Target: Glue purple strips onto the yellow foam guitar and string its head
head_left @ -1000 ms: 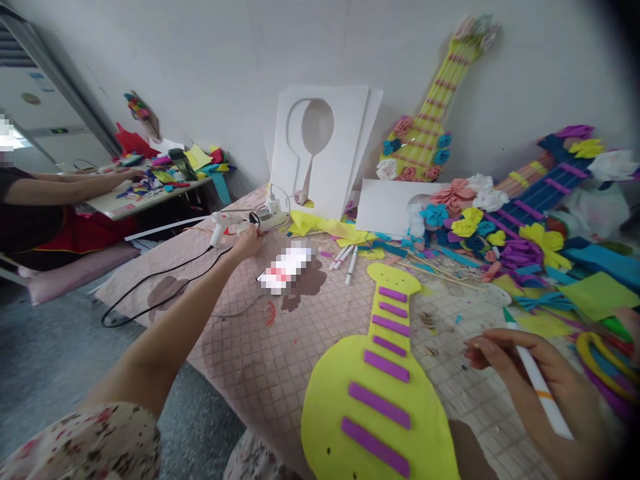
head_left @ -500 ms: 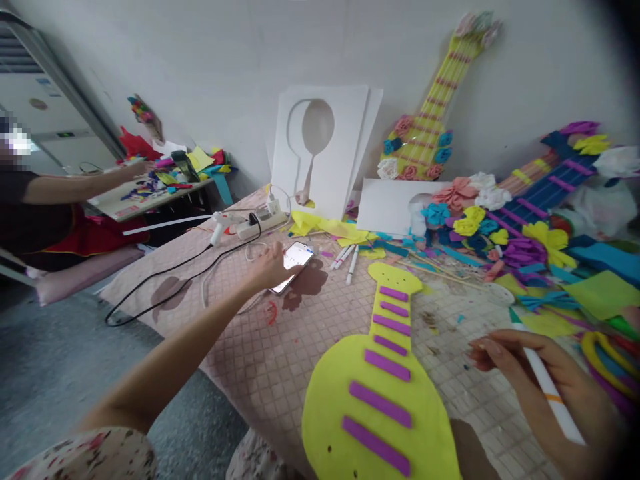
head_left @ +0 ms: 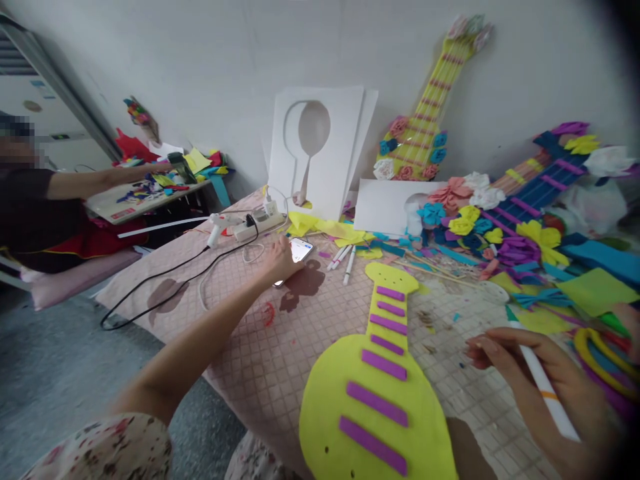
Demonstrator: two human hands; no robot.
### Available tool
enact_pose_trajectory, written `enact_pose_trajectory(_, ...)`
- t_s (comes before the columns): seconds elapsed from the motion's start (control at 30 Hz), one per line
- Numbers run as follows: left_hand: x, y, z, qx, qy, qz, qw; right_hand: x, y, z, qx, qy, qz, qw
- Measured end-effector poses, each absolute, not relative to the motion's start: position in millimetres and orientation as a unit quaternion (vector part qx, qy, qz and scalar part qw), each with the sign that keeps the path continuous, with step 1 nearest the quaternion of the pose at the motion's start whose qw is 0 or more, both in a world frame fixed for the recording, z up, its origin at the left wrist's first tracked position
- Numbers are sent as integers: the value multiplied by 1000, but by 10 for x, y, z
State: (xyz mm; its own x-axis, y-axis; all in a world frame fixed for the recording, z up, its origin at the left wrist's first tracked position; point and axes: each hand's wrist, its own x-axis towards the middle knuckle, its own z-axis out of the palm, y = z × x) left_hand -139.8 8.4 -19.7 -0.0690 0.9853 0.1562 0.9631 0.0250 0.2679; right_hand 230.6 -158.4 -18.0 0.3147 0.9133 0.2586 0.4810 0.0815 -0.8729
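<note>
Across the table, my left hand (head_left: 281, 261) lies over a smartphone (head_left: 302, 249) with a lit screen. Its thumb and fingers are apart, touching the phone, which stays flat on the cloth; some fingertips are hidden. My right hand (head_left: 545, 373) is at the right, with a white marker pen (head_left: 549, 395) with an orange band held slantwise through its fingers. Thumb and forefinger are bent close together. Between my hands lies a yellow guitar-shaped cutout (head_left: 340, 373) with purple strips (head_left: 384, 364) across neck and body.
White boards (head_left: 280, 153) with a guitar-shaped hole lean on the wall. Decorated guitars (head_left: 434, 100), paper flowers (head_left: 453, 193) and coloured scraps fill the right back. Markers (head_left: 349, 265), a glue gun (head_left: 217, 230), a power strip (head_left: 257, 223) and cords lie leftward. Another person (head_left: 45, 193) sits at a second table.
My left hand has shifted over the phone, covering more of its lower part. My right hand still holds the marker. The view has shifted slightly, and the other person's head and arm have moved a little.
</note>
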Motion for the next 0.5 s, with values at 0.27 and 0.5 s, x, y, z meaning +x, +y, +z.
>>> enact_pose_trajectory(0.27, -1449, 270, -208, 682, 719, 135, 26, 2317, -1598, -121, -638, -548, 219, 495)
enact_pose_trajectory(0.5, -1328, 24, -17, 694, 702, 156, 40, 2218, -1651, -12, -624, -527, 255, 518)
